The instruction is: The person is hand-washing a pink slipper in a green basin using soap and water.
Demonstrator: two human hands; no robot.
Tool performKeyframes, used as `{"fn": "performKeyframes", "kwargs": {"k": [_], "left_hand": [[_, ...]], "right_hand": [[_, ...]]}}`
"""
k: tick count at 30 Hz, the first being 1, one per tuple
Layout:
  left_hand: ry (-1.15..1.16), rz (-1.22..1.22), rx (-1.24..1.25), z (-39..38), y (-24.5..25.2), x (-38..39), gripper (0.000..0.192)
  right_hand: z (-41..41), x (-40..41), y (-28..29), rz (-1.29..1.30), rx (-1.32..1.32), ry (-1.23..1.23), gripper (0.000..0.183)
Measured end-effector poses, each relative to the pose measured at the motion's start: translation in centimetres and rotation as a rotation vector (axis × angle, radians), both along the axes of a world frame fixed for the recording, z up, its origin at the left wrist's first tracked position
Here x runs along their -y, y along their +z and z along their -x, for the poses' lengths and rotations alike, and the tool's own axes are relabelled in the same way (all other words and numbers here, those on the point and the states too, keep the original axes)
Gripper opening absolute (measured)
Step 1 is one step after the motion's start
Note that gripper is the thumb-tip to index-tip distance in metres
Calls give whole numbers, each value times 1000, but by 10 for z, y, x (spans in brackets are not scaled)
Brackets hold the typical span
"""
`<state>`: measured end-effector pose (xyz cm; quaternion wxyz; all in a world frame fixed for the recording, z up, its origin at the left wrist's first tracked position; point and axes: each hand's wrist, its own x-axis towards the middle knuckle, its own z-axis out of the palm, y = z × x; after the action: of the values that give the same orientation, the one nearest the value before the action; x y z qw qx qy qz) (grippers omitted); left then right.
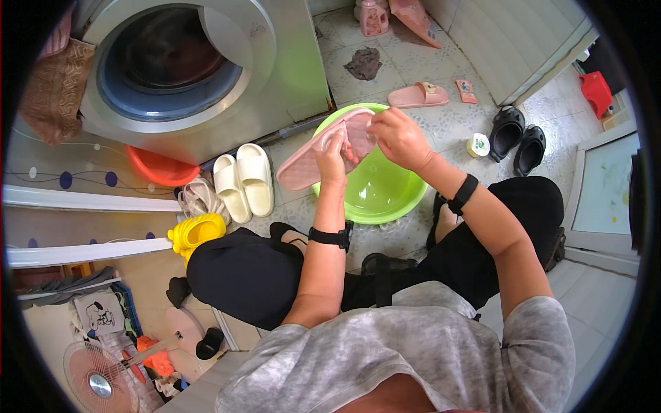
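A pink slide slipper [299, 169] with a quilted footbed is tilted above a lime-green plastic basin [384, 199]. My left hand [332, 161] grips the slipper near its strap, with fingers partly inside. At the slipper's upper right end, my right hand [400, 138] has its fingers curled together. Something small and whitish seems to be at those fingertips, but I cannot tell what it is or whether they hold it. The basin stands on the tiled floor between my feet, its inside shiny.
A front-loading washing machine [170, 67] stands at the upper left. White slides [255, 180] and yellow clogs [201, 231] lie left of the basin. Another pink slipper [418, 96], a dark wet cloth [364, 64], a small tub [478, 145] and black clogs [507, 135] lie beyond.
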<state>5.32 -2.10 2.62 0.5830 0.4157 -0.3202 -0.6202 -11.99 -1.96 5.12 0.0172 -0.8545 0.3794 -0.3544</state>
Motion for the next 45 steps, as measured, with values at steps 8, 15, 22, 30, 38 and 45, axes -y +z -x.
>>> {"fn": "performKeyframes", "kwargs": {"k": [8,15,22,30,38,45], "left_hand": [[-66,207,146,9,9,-13,9],[-44,155,65,0,-6,-10,8],[123,786,693,18,-3,-2,12],[-10,245,63,14,14,-20,8],[-36,107,-401,9,-1,-3,24],[-13,-207,-397,21,-17,1,30]], "right_hand": [[-26,-3,20,50,168,41,27],[-3,5,22,161,30,-65,28],[-32,-8,29,71,290,21,29],[-13,6,32,184,125,48,39],[-3,11,2,79,-63,-219,42],[-8,7,-9,121,-163,-129,32]]}}
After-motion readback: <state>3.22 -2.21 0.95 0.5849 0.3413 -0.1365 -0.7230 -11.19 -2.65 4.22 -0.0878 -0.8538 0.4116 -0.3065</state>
